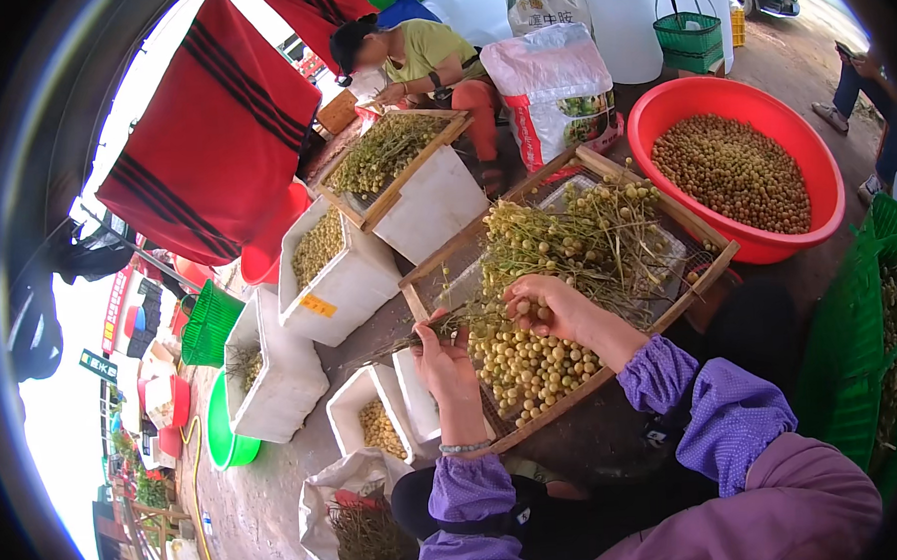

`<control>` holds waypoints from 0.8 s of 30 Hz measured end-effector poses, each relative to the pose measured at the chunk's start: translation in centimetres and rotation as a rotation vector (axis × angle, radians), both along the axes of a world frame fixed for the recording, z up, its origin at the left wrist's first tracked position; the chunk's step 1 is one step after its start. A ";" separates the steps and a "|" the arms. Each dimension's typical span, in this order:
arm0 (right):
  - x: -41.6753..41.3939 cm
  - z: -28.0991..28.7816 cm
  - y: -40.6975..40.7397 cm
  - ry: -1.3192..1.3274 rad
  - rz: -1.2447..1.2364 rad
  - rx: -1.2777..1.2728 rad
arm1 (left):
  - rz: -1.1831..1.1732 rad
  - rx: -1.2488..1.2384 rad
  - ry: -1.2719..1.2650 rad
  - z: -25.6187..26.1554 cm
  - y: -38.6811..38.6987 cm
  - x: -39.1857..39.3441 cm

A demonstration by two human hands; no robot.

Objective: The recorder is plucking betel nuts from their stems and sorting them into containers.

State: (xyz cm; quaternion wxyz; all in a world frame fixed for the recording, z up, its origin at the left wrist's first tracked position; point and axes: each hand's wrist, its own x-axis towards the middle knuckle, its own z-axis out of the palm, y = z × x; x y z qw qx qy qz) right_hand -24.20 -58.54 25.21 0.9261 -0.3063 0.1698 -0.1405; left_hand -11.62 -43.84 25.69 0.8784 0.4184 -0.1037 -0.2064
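Note:
A wood-framed mesh tray (566, 399) lies tilted in front of me, holding a heap of stemmed fruit clusters (567, 237) and, nearer me, loose round yellow-green fruits (531, 366). My left hand (446, 363), with a bead bracelet at the wrist, grips a bundle of thin stems (450, 323) over the tray's left edge. My right hand (551, 309) is just right of it, with its fingers curled around a few fruits above the loose ones. Whether those fruits are still on their stems cannot be told.
A red basin (829, 218) of fruits stands at the upper right, green baskets (836, 383) at the right. White foam boxes (352, 307) stand left of the tray. A sack of bare stems (322, 488) sits below. Another person (431, 55) works at a second tray (392, 200).

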 end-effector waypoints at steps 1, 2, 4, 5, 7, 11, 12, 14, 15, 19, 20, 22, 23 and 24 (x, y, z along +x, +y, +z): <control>0.3 0.4 0.6 0.080 0.043 -0.124 | 0.005 -0.001 -0.002 0.1 -0.2 -0.5; 0.7 0.0 1.1 0.144 0.027 -0.171 | -0.005 0.018 -0.029 0.1 -0.6 -1.1; 0.8 -0.1 1.2 0.154 0.046 -0.208 | -0.042 0.019 -0.050 0.1 -0.8 -1.6; 0.7 -0.3 1.1 0.171 0.056 -0.243 | -0.036 0.019 -0.054 0.2 -0.7 -1.4; 0.7 -1.0 0.8 0.130 0.062 -0.216 | -0.037 0.022 -0.056 0.3 -0.8 -1.7; 0.9 -0.4 1.3 0.051 0.039 -0.177 | 0.058 0.009 0.044 -0.2 0.4 0.4; 0.9 -0.7 1.2 0.081 -0.001 -0.259 | 0.060 -0.002 0.074 -0.5 0.3 0.7; 0.5 -1.1 0.5 0.142 -0.031 -0.434 | 0.059 -0.020 0.078 -0.9 0.5 1.7; 0.4 -1.5 0.2 0.143 -0.033 -0.432 | 0.056 -0.040 0.082 -0.8 0.5 1.9; 0.8 -4.0 0.3 0.325 -0.118 -1.495 | 0.069 -0.089 0.165 -0.5 1.4 3.0; 0.8 -4.6 0.2 0.354 -0.107 -1.578 | 0.078 -0.068 0.168 -0.7 1.4 3.1; 0.9 -4.5 -0.2 0.241 -0.183 -1.761 | 0.088 -0.086 0.216 -0.5 1.6 3.3; 1.1 -4.4 -0.3 0.226 -0.180 -1.762 | 0.095 -0.105 0.268 -0.4 1.7 3.4; 0.8 -2.2 0.4 0.203 -0.177 -1.500 | 0.145 -0.084 0.293 0.3 2.0 3.3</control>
